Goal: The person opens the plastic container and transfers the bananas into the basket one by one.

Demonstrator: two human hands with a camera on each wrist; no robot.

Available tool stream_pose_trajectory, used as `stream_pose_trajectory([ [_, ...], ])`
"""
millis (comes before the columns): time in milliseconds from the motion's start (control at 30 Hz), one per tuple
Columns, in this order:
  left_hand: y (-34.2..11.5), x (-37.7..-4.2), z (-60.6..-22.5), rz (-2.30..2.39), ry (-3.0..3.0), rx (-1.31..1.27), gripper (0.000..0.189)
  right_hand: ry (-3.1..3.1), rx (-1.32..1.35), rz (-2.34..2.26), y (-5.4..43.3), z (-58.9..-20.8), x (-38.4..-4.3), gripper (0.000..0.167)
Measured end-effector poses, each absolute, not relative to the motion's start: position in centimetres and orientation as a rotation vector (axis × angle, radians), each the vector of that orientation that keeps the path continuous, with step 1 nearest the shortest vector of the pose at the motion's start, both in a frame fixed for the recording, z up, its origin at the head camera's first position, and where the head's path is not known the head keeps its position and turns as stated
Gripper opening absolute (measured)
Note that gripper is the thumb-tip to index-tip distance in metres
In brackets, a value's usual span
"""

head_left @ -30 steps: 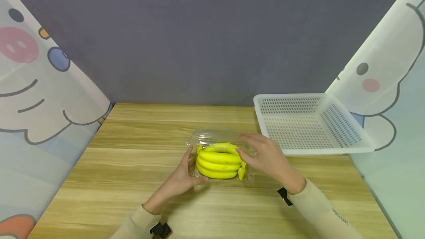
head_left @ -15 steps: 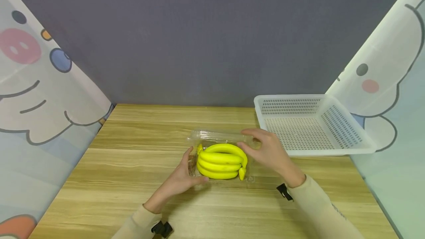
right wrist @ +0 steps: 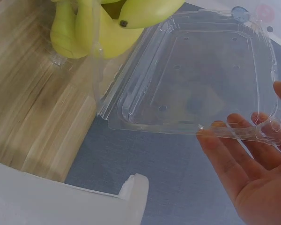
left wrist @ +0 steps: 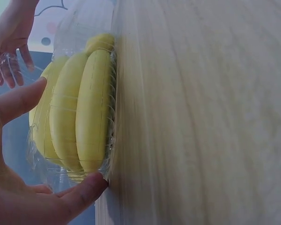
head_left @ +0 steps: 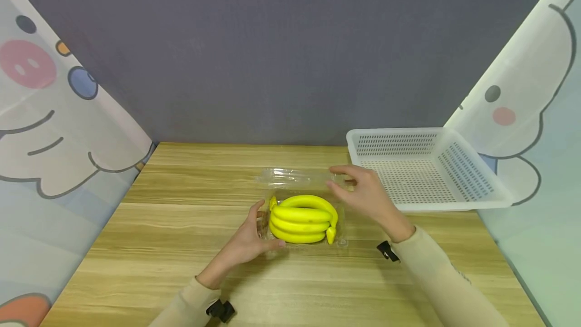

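A bunch of yellow bananas lies in the base of a clear plastic clamshell container on the table. My left hand holds the container's left end, its thumb at the near corner and fingers along the side. The hinged lid is raised at the far side of the bananas. At the lid's right end, my right hand grips the corner; in the right wrist view several fingers show through the plastic behind its edge, with the thumb on the other side.
A white perforated basket stands at the back right, just beyond my right hand. Behind the wooden table rises a grey panel. Cartoon-printed sheets flank both sides.
The lid has swung up and back, away from over the bananas, with my right hand moving slightly away along with it. My left hand has stayed at the container's left end.
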State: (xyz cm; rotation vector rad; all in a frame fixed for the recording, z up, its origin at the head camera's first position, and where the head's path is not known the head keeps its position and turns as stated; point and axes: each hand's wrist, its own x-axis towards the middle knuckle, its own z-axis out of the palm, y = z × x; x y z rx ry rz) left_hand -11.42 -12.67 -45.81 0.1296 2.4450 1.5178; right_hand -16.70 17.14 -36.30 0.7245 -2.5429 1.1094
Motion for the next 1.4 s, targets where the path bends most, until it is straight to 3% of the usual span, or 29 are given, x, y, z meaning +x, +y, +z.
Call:
stream_pose_trajectory([
  [1400, -12.4, -11.4, -45.7, 1.518, 2.421, 0.135, 0.124, -2.62, 0.611, 1.218, 17.4, -35.0, -20.4, 0.035],
])
